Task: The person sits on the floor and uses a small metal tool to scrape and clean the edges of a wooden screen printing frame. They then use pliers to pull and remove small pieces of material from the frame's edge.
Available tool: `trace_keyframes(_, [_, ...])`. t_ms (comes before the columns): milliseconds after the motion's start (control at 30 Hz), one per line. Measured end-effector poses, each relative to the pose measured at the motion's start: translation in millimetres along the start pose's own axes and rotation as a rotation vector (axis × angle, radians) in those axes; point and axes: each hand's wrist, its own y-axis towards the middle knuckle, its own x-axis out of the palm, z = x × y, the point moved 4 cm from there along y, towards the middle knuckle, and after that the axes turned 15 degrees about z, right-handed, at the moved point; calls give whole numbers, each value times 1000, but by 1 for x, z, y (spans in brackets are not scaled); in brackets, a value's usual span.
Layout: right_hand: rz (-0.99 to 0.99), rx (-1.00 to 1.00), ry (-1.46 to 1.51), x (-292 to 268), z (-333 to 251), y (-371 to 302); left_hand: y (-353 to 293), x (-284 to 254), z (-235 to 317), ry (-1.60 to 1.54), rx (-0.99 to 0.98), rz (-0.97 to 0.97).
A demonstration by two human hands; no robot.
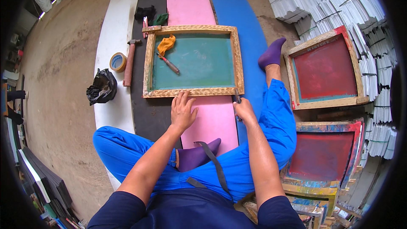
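Note:
A wooden screen-printing frame (148,65) with green mesh (199,65) lies flat before me. My left hand (183,112) is open, its fingertips resting on the frame's near rail. At the near right corner, my right hand (244,110) is closed around a dark metal hand tool (237,96), its upper end against the rail; its exact kind is unclear. On the mesh lie a crumpled orange cloth (166,44) and a small tool with a dark handle (171,65).
Left of the frame are a hammer (129,65), a tape roll (118,62) and a black plastic bag (101,86). Red-mesh frames (326,70) stand at right, before stacked white bundles (335,4). White, black, pink and blue mats (235,12) cover the floor.

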Motion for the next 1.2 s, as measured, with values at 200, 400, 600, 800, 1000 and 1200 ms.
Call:
trace_keyframes(200, [83,10,-115,2,0,-4,-1,3,0,-14,-11,1])
trace_keyframes(400, [120,70,-193,-16,-33,-26,-2,3,-2,-22,-8,22])
trace_keyframes(600, [178,-43,-182,-11,-22,-23,-4,5,-2,-30,-18,40])
trace_keyframes(800, [55,226,530,21,5,-20,0,4,0,-51,-17,55])
trace_keyframes(1000, [-99,87,436,26,-26,-43,10,-13,-2,-120,-47,86])
trace_keyframes(1200, [-393,-69,390,66,-80,-108,5,-35,-21,-359,-128,162])
